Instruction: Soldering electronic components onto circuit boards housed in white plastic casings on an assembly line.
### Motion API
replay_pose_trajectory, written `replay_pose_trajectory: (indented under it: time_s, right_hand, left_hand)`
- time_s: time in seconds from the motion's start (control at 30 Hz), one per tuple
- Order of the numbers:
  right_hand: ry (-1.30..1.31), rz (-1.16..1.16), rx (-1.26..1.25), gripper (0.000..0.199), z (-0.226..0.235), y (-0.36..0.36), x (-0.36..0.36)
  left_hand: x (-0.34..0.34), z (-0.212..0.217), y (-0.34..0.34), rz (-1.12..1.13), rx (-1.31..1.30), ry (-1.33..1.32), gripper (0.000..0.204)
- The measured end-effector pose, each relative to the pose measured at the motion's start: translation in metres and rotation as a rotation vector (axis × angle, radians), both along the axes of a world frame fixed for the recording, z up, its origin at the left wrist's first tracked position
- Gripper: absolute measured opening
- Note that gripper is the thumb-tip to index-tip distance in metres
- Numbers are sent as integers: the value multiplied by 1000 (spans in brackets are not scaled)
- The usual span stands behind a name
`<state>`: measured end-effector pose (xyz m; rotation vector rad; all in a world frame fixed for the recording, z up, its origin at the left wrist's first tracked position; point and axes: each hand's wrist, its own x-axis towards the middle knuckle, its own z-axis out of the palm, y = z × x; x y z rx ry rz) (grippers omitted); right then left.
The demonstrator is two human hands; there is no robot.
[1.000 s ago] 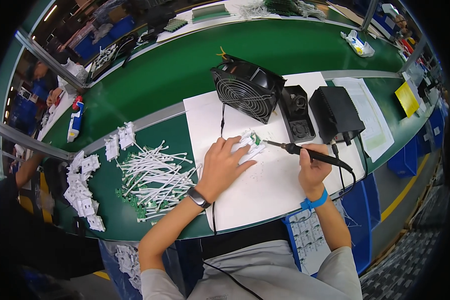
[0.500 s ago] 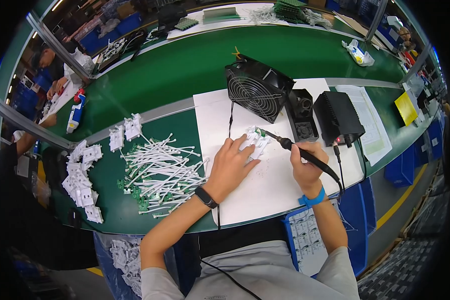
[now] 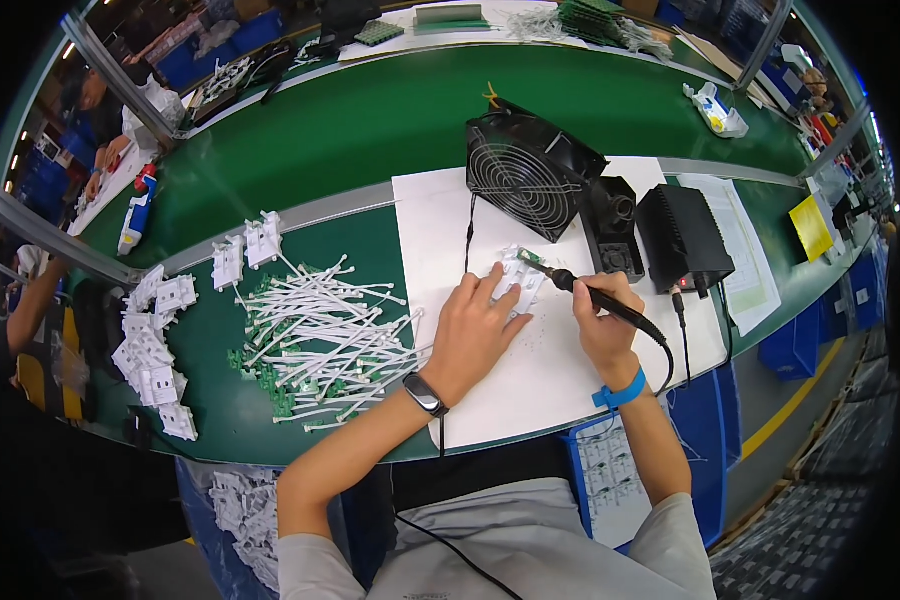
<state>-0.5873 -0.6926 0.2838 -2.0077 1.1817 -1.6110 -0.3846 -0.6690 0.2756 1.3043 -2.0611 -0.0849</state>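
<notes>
On the white sheet point(image 3: 462, 408) lies a white plastic housing point(image 3: 530, 287) with a small green circuit board point(image 3: 530, 257) at its far end. My left hand point(image 3: 470, 328) holds the housing down, fingertips on its left side and thumb near its close edge. In my right hand point(image 3: 608, 322) is a soldering iron point(image 3: 562, 279), gripped like a pen. The iron's tip meets the green board or hovers just over it; I cannot tell which. Left of my left hand spreads a pile of white cables point(image 3: 320, 335) with small green boards on their ends.
White housings point(image 3: 150, 350) are heaped at the left, with two more point(image 3: 262, 240) behind the cables. A black fan point(image 3: 530, 175), an iron stand point(image 3: 612, 225) and a black power unit point(image 3: 682, 240) stand beyond my hands. A blue bin point(image 3: 705, 440) sits below the table edge; a co-worker is far left.
The view has shifted slightly. My right hand has moved a little with the soldering iron, its tip still at the green board; my left hand stays on the housing.
</notes>
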Motion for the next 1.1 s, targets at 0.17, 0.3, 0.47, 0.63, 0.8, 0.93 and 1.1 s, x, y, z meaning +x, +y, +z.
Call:
replay_pose_trajectory:
  time_s: [0.17,0.3,0.47,0.63,0.8,0.93,1.1]
  right_hand:
    - [37,-6,7,16,-1,-1,1]
    - [40,-18,8,17,-2,0,-1]
    - [18,-42,16,15,-2,0,2]
    - [-25,-63,37,15,3,2,3]
    - [-88,-70,105,15,-2,1,4]
    - [-223,-136,53,12,-9,5,-5]
    - [-332,-81,75,13,-12,5,-16]
  left_hand:
    - [0,1,0,0,1,-1,33]
    - [0,0,0,3,-3,-3,33]
    - [-1,2,1,8,-1,3,33]
    - [-1,3,2,3,28,-9,34]
    - [-1,0,2,9,35,-6,34]
    - [-2,4,2,20,6,7,33]
    - [0,2,1,19,2,-12,31]
